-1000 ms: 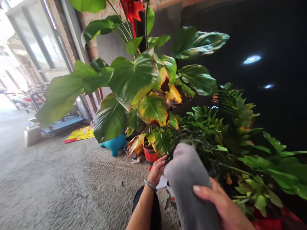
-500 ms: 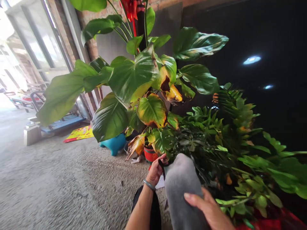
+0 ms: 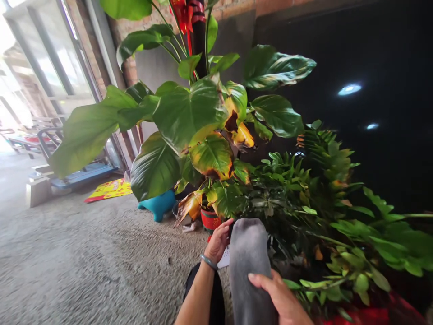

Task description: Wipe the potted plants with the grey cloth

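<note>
A long grey soft fabric piece point(image 3: 249, 253) with a rounded far end rises in front of me; I cannot make out its exact kind. My right hand point(image 3: 282, 293) grips its lower right part, the thumb lying across the front and the fingers behind. At its upper left edge is my left hand point(image 3: 218, 241), a bangle on the wrist. The left fingers are stretched upward beside a dark edge of the fabric, and their tips are partly hidden. Just beyond stands a large-leaved plant point(image 3: 189, 108), some leaves yellow and brown, with a red pot point(image 3: 210, 220) under it.
Bushy green plants point(image 3: 297, 189) spread along the right by a dark glossy panel point(image 3: 379, 81). A turquoise object point(image 3: 158, 205) and a yellow-red sheet point(image 3: 110, 189) lie on the rough floor point(image 3: 84, 257). Farther left stands a blue trolley point(image 3: 84, 174).
The grey fabric now stands straighter and slightly lower, and the black loop by my left fingers has mostly gone from sight. Those fingers have straightened. My right hand has shifted left with the fabric.
</note>
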Available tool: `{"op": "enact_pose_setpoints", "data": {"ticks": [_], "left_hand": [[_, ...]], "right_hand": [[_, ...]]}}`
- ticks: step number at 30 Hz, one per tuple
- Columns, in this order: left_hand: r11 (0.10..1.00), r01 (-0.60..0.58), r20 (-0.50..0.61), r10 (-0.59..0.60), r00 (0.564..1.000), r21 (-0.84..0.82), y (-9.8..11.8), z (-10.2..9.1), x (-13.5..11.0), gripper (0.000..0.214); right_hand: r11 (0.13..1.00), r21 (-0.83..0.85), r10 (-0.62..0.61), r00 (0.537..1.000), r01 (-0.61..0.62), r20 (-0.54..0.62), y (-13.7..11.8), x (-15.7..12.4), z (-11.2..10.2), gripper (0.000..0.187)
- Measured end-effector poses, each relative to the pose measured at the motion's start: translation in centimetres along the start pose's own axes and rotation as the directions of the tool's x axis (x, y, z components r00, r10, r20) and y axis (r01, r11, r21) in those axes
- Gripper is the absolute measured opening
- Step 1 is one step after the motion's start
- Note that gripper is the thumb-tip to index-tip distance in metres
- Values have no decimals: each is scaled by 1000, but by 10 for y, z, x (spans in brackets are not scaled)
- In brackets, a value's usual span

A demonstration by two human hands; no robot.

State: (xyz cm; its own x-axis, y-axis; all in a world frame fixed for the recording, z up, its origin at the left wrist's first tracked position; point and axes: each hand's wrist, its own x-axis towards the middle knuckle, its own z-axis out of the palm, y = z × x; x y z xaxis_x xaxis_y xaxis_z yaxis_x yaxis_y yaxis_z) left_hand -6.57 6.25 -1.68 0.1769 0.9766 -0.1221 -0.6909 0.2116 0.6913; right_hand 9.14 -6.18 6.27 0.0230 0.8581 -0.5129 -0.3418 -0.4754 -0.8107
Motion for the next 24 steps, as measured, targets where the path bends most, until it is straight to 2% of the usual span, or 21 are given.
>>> {"op": "enact_pose_setpoints", "data": {"ticks": [2, 4, 8, 10, 13, 16, 18, 21, 24], "left_hand": [[1000, 0, -1, 0, 1000, 9, 1, 0, -1, 38], [1000, -4, 7, 4, 1000, 23, 2, 0, -2, 38], [999, 1, 36, -2, 999, 45, 1, 2, -3, 43], [999, 2, 60, -5, 998, 50, -1, 3, -3, 43], [999, -4, 51, 2, 999, 38, -4, 2, -1, 35], [999, -32, -1, 32, 999, 25, -4, 2, 0, 30], [998, -47, -19, 48, 999, 46, -1, 2, -1, 34], [997, -25, -12, 26, 1000, 69, 4, 4, -5, 41], [998, 2, 15, -3, 1000, 66, 6, 6, -7, 43]], "right_hand": [[999, 23, 27, 999, -28, 40, -9, -13, -11, 42], [994, 107, -3, 999, -2, 44, -35, -23, -15, 42], [935, 336, -119, 993, 110, 5, -84, -19, 3, 32], [932, 357, -80, 996, 58, 48, -85, -8, 16, 24], [971, 230, 57, 997, -66, 46, -54, 7, 25, 17], [995, 75, 69, 997, -66, -47, -17, 3, 12, 18], [997, 39, 60, 998, -59, -18, -12, -10, -4, 22], [995, 102, 14, 999, -18, 42, -40, -32, -21, 32], [961, 255, -116, 993, 110, 7, -84, -36, -16, 33]]}}
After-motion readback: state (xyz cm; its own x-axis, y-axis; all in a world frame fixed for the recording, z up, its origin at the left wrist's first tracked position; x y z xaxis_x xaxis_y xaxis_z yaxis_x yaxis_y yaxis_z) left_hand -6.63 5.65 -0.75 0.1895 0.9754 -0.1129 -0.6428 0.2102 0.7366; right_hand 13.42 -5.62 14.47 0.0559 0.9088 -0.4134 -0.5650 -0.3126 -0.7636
